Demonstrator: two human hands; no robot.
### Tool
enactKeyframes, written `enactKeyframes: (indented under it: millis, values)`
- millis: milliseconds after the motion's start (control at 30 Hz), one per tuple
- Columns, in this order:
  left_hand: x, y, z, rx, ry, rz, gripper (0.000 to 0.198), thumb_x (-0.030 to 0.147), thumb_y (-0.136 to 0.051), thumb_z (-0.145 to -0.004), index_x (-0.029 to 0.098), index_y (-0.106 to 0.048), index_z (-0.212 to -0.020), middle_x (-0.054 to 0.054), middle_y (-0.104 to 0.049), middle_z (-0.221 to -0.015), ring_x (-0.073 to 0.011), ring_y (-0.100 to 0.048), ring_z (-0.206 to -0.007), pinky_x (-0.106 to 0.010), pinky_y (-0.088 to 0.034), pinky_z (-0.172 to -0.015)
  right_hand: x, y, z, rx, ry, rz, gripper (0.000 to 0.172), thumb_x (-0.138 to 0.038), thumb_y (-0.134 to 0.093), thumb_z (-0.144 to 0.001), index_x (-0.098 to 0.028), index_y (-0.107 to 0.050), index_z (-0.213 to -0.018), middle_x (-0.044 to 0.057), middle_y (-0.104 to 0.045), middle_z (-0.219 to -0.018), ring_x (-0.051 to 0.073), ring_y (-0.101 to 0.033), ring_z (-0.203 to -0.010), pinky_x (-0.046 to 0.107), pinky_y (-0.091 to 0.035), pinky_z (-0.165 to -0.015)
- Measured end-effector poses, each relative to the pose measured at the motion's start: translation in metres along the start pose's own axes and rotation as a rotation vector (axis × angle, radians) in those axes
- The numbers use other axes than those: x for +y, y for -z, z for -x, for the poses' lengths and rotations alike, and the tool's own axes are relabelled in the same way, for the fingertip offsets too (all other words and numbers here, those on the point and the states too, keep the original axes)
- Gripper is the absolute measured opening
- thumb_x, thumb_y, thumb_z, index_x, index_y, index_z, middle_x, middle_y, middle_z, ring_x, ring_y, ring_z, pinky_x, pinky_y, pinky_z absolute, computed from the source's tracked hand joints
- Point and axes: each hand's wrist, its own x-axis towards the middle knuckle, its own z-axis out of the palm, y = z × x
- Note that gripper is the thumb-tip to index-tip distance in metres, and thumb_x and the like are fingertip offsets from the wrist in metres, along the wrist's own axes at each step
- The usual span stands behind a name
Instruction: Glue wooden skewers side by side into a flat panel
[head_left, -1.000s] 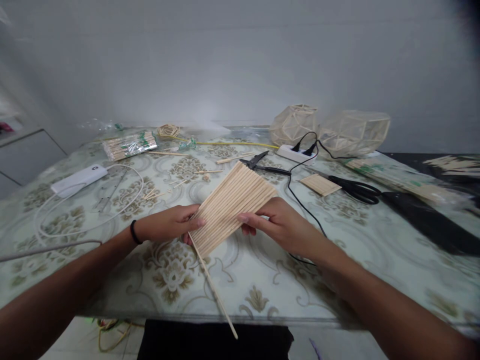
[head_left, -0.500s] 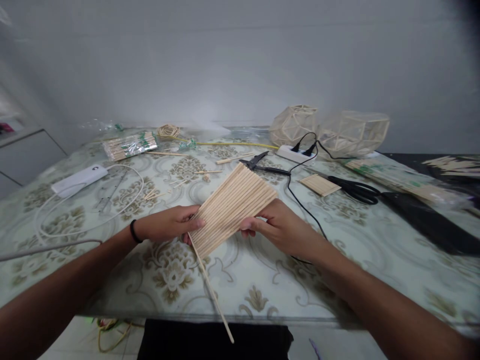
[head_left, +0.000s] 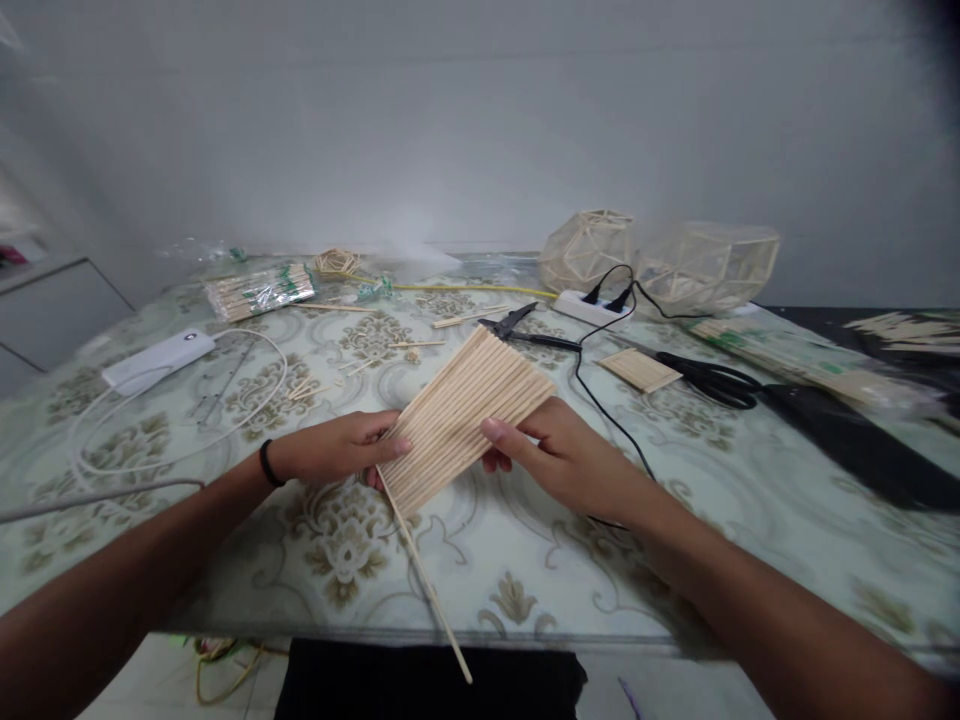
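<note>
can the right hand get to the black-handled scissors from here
Probably yes: just a thin black cord lies between the right hand and the scissors, though that hand would first need to release the stick panel.

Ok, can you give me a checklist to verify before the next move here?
1. Left hand grips the stick panel: ok, thumb on top.
2. Right hand supports the panel's right side: ok, thumb on top, fingers beneath.
3. Long stick flush with the panel: not ok, its near end juts well out, past the table edge in view.
4. Long stick fastened to the panel: cannot tell, the left hand covers that corner.
5. Scissors away from the hands: ok, off to the right.
6. Pliers apart from the panel: cannot tell, they overlap in view.
</note>
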Motion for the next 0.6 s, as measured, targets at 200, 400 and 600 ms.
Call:
enactKeyframes:
  millis: [200,400,600]
  values:
    - [-0.002,0.0009,-0.0003,0.003,0.0,-0.017,0.041,0.06,-0.047,-0.105,0.019,-0.053,-0.107,-0.001,-0.063,-0.088,-0.0159,-0.065,-0.073,-0.03,-0.054,-0.069,0.0015,0.0014,0.0032,-0.011,0.007,-0.02,0.059,-0.05,-0.038,-0.111,-0.018,-0.065,-0.069,0.003,-0.069,-0.071,0.014,-0.063,-0.068,0.027,-0.046,-0.069]
    - [-0.0017,0.0009,-0.0002,0.003,0.012,-0.013,0.042,0.06,-0.047,-0.105,0.019,-0.052,-0.103,-0.001,-0.063,-0.089,-0.0164,-0.065,-0.074,-0.031,-0.055,-0.069,0.003,0.0001,0.0044,-0.003,-0.017,-0.029,0.054,-0.042,-0.039,-0.111,-0.019,-0.065,-0.07,0.002,-0.068,-0.069,0.015,-0.063,-0.067,0.027,-0.047,-0.071]
    - [-0.0025,0.0003,0.0001,0.007,0.017,-0.016,0.042,0.06,-0.047,-0.105,0.019,-0.052,-0.102,-0.002,-0.063,-0.088,-0.0164,-0.065,-0.074,-0.031,-0.055,-0.069,0.0008,0.0003,0.003,-0.001,-0.032,0.008,0.052,-0.037,-0.04,-0.109,-0.019,-0.065,-0.067,0.002,-0.07,-0.068,0.016,-0.064,-0.066,0.028,-0.047,-0.07]
